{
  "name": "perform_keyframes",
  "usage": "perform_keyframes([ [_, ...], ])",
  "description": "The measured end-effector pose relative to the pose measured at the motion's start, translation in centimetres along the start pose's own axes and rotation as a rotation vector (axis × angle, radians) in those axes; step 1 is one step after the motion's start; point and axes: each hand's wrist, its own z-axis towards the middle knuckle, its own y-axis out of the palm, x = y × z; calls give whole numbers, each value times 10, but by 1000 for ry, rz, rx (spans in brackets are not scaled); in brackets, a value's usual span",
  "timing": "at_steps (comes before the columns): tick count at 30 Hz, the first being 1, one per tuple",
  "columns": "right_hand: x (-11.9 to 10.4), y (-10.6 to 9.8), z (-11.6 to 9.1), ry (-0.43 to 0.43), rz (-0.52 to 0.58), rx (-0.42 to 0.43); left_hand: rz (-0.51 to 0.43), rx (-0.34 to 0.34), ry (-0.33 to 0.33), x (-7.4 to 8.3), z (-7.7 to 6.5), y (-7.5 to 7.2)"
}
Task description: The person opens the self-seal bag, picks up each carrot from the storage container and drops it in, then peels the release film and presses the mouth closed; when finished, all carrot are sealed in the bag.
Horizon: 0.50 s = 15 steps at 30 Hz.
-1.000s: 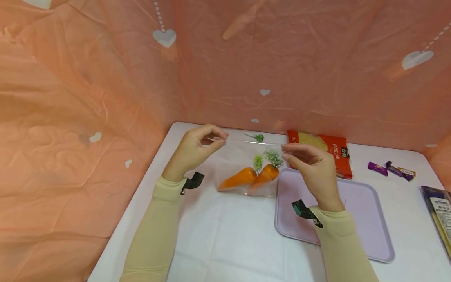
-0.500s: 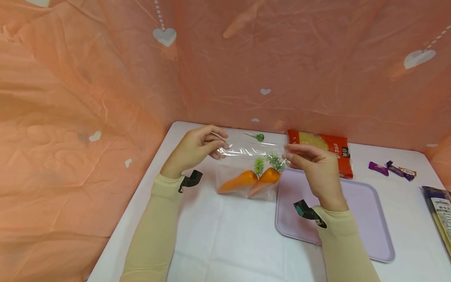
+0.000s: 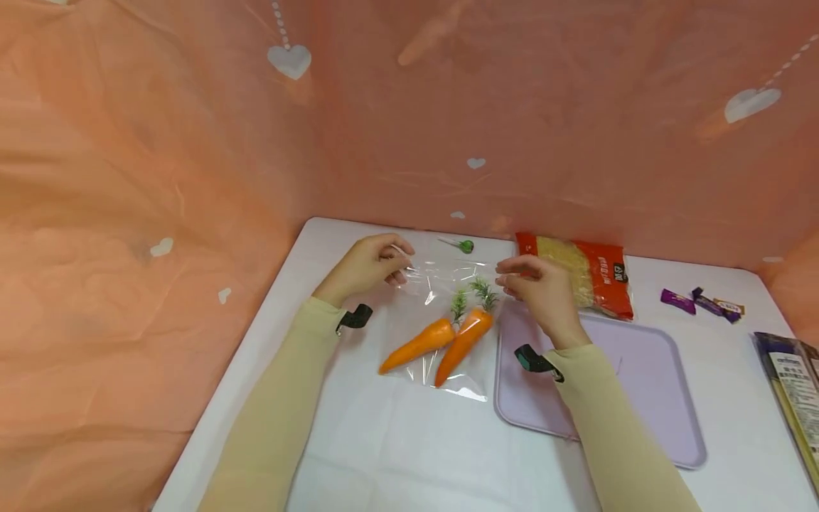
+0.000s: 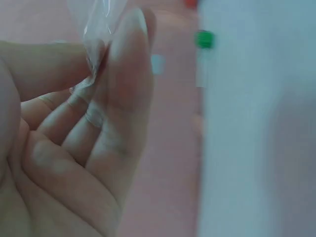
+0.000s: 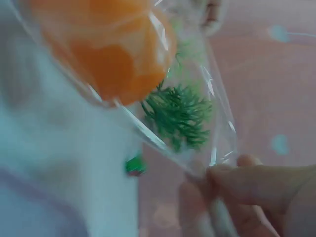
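Observation:
Two orange carrots with green leafy tops, a left carrot (image 3: 419, 345) and a right carrot (image 3: 465, 344), lie inside a clear plastic bag (image 3: 399, 313). My left hand (image 3: 366, 269) pinches the bag's upper left corner between thumb and fingers; the left wrist view shows the gathered film (image 4: 96, 44) there. At the upper right corner my right hand (image 3: 542, 290) pinches the bag, and the right wrist view has the green top (image 5: 180, 118) close behind the film. Whether the bag's lower edge touches the table cannot be told.
A lilac tray (image 3: 640, 398) lies under the right forearm. Behind it is a red-and-yellow food packet (image 3: 589, 274). A green lollipop (image 3: 466, 246) sits at the back edge. Wrapped candies (image 3: 678, 301) and a dark packet (image 3: 790, 384) lie to the right.
The bag has tilted from nearly upright to flatter toward the person, its lower edge nearer the front. The carrots show longer now. Both hands keep hold of its corners.

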Motion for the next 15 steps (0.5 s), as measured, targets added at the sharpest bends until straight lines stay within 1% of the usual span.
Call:
perform_keyframes([
  [2,8,3,8,0,-143,-30,55,-31,-38,-11,8,6],
  [4,14,4,13,-10,-268,-74,108,-63,-68,-22,11,13],
  [6,17,7,16,-27,-374,-124,183,-67,-66,-32,13,17],
  [9,18,8,16,-42,-459,-190,287,-32,-35,-36,17,20],
  [12,17,5,10,-49,-529,-219,374,20,-2,-35,20,17],
  [14,16,-1,3,-47,-568,-217,408,44,-10,-33,18,13],
  [15,15,-5,-2,-44,-582,-215,423,52,-19,-33,15,10],
])
